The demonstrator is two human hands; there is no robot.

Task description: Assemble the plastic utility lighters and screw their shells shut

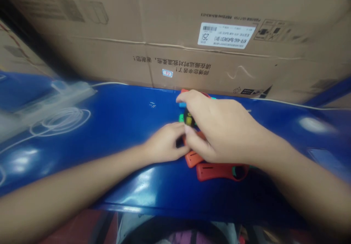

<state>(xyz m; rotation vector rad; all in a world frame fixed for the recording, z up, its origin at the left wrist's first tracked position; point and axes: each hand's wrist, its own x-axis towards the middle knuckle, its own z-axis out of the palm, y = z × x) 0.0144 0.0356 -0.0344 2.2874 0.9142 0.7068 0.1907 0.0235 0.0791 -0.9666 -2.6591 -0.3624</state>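
Note:
Both my hands meet over a small heap of coloured plastic parts at the middle of a glossy blue table (115, 127). My left hand (166, 143) is curled, its fingertips pinched on a small dark piece (179, 141) at the heap's left edge. My right hand (219, 130) arches over the heap, fingers bent down around a black part with a yellow spot (189, 119). Under it lie an orange-red piece (192, 159) and a long red handle-like piece (219, 171). Green and light-blue bits (181, 105) peek out at the far side.
A big cardboard box (192, 35) with a white label (226, 35) stands along the table's far edge. A coil of white cable (61, 121) and a blurred white device (65, 92) lie at the left. The table's near edge runs across the bottom.

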